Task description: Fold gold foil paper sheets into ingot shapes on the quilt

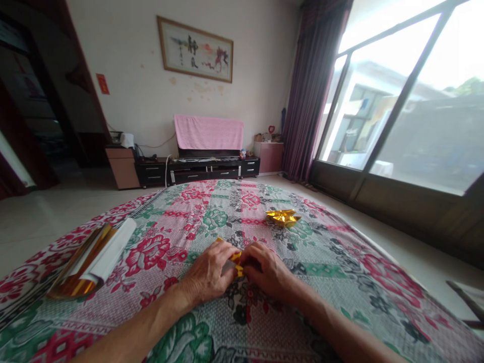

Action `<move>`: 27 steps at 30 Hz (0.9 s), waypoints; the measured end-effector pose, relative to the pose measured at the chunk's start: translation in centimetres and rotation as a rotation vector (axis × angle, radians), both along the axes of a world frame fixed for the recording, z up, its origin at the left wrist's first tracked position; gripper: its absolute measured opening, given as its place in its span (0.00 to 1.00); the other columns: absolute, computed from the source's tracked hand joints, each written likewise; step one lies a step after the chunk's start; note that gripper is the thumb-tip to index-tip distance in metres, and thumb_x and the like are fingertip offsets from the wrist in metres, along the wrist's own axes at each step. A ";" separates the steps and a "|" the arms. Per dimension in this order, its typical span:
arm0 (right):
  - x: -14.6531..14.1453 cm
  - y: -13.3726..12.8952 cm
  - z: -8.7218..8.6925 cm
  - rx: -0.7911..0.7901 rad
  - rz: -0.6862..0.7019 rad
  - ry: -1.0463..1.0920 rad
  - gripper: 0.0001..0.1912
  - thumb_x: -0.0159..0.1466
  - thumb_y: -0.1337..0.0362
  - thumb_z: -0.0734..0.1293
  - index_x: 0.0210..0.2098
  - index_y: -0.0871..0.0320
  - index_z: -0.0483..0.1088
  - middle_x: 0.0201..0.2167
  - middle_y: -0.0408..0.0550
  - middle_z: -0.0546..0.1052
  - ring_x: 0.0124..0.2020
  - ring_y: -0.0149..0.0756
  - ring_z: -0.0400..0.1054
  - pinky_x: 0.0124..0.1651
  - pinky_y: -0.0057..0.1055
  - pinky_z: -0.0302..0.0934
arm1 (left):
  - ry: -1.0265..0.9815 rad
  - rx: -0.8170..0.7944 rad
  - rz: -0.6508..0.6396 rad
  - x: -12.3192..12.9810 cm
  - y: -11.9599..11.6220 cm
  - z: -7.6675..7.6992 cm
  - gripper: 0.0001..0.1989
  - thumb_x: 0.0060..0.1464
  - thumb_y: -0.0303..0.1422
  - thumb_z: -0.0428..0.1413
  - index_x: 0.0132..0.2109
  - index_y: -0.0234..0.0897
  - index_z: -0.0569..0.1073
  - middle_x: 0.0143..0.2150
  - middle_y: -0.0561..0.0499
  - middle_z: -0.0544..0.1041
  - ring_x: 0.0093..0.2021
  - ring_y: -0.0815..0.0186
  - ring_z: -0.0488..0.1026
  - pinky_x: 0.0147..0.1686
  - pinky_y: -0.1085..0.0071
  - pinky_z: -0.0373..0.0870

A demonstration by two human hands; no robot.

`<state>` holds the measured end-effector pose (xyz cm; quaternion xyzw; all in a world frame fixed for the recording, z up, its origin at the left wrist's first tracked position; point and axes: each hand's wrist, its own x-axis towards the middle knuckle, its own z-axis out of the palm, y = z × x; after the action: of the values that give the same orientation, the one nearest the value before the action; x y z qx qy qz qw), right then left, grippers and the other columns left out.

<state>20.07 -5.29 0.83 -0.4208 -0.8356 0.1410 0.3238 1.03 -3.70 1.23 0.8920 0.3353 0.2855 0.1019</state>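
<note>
A flowered tablecloth (pixel 325 282) in red, green and grey fills the lower frame. A large window (pixel 416 101) takes the upper right, beside a purple curtain (pixel 308 91). Behind the table's far edge, a low black cabinet (pixel 189 177) runs across the middle; a pink cloth (pixel 209 132) drapes above it, and a framed picture (pixel 197 49) hangs at top centre. At lower left lies a loosely curled stack of white and gold sheets (pixel 88 264), well apart from the hands. In the lower centre, the left hand (pixel 212 267) and right hand (pixel 267 269) nearly meet, both with fingers bent, gripping a gold piece (pixel 239 271) between them. Folded gold foil (pixel 283 218) rests right of centre, beyond the right hand. The fingers block most of the held piece; slivers show between them, and a corner pokes out above the left hand.
</note>
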 end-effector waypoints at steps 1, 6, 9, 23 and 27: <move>0.1 0.0 0.1 -0.003 0.019 0.000 0.09 0.55 0.75 0.63 0.33 0.58 0.68 0.32 0.45 0.69 0.35 0.33 0.63 0.40 0.31 0.58 | 0.006 0.000 0.001 0.0 0.0 0.0 0.14 0.50 0.25 0.50 0.46 0.37 0.69 0.42 0.48 0.72 0.44 0.62 0.67 0.49 0.63 0.64; 0.1 -0.7 0.9 0.007 0.059 -0.054 0.06 0.57 0.70 0.64 0.36 0.58 0.68 0.34 0.46 0.69 0.37 0.34 0.62 0.42 0.33 0.58 | -0.028 0.010 0.006 -0.3 0.2 0.0 0.14 0.51 0.26 0.51 0.46 0.37 0.69 0.43 0.48 0.73 0.46 0.62 0.67 0.50 0.64 0.64; 0.2 -0.9 1.1 0.019 0.075 -0.087 0.07 0.59 0.69 0.64 0.38 0.57 0.69 0.36 0.47 0.69 0.38 0.35 0.62 0.43 0.34 0.58 | -0.088 0.043 0.085 -1.3 1.2 0.0 0.11 0.54 0.26 0.48 0.44 0.36 0.71 0.44 0.48 0.73 0.47 0.63 0.68 0.50 0.65 0.65; 0.5 0.1 0.6 0.069 0.103 -0.092 0.12 0.60 0.75 0.58 0.38 0.57 0.68 0.35 0.46 0.71 0.38 0.32 0.63 0.42 0.30 0.58 | -0.036 0.096 0.038 -3.3 3.3 -0.7 0.09 0.54 0.27 0.49 0.32 0.36 0.74 0.34 0.51 0.74 0.38 0.67 0.69 0.42 0.68 0.66; 0.9 0.7 0.3 0.101 0.020 -0.082 0.12 0.61 0.75 0.56 0.39 0.58 0.68 0.37 0.48 0.71 0.38 0.32 0.64 0.42 0.29 0.58 | -0.016 0.091 0.047 -3.4 3.2 -0.4 0.08 0.52 0.25 0.51 0.31 0.37 0.74 0.31 0.51 0.73 0.35 0.67 0.69 0.39 0.70 0.65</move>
<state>20.95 -4.63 1.13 -0.4011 -0.8583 0.0844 0.3086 -2.38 -0.48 0.78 0.8852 0.3422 0.3098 0.0574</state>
